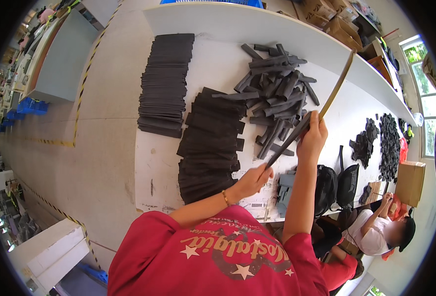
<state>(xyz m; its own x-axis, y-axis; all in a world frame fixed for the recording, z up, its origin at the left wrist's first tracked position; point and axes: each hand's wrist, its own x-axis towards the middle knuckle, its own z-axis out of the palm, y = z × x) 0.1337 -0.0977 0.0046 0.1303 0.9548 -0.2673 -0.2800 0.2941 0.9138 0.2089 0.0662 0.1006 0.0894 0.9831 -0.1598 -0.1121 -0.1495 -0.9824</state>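
- My left hand (254, 181) pinched the near end of the dark tube (288, 144); right hand (314, 135) gripped its far end, nearer the stick (339, 88).
- Tube's axis followed the stick, above the surface (218, 59), slanting rightward toward far edge.

- Bright, even light fills the workroom, with daylight at the right-hand window (429, 106), its lower panes washed nearly white.
- Soft shadows fall beneath the loose dark strips (282, 91) on the pale tabletop (213, 59).
- Fisheye distortion bows the long white board (277, 23); black closes in at the corners.
- Left hand (254, 181) and right hand (312, 140) appear reasonably crisp; the far-left background softens, and a blurred patch covers a co-worker's head (398, 233).
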